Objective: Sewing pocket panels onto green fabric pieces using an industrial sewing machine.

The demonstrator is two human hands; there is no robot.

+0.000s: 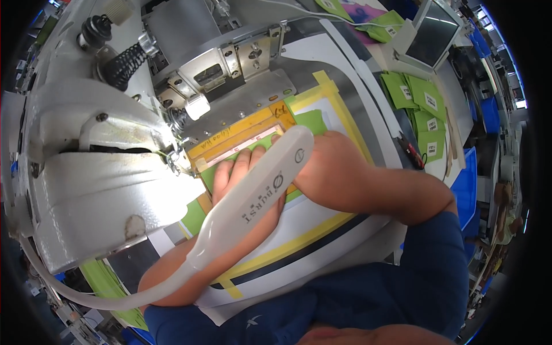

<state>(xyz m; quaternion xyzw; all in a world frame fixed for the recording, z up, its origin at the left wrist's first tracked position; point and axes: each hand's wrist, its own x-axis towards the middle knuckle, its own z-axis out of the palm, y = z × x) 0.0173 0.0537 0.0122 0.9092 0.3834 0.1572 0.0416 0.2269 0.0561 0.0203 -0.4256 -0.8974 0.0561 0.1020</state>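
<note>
Green fabric piece [261, 150] — both hands flat, pressing it: left hand [238, 175], right hand [328, 167] — under lamp [259, 192].

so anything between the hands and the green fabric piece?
Nothing visible. Left hand and right hand both rest flat on the green fabric piece. The white lamp head only blocks the camera's view, above the left hand.

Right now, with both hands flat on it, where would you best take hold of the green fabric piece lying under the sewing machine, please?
Probably by the green fabric piece's right-hand edge, coming from the right. That corner lies flat and bare on the yellow template, beyond the right hand. The left part is covered by the left hand and the white lamp, and the sewing machine blocks the left side.
</note>
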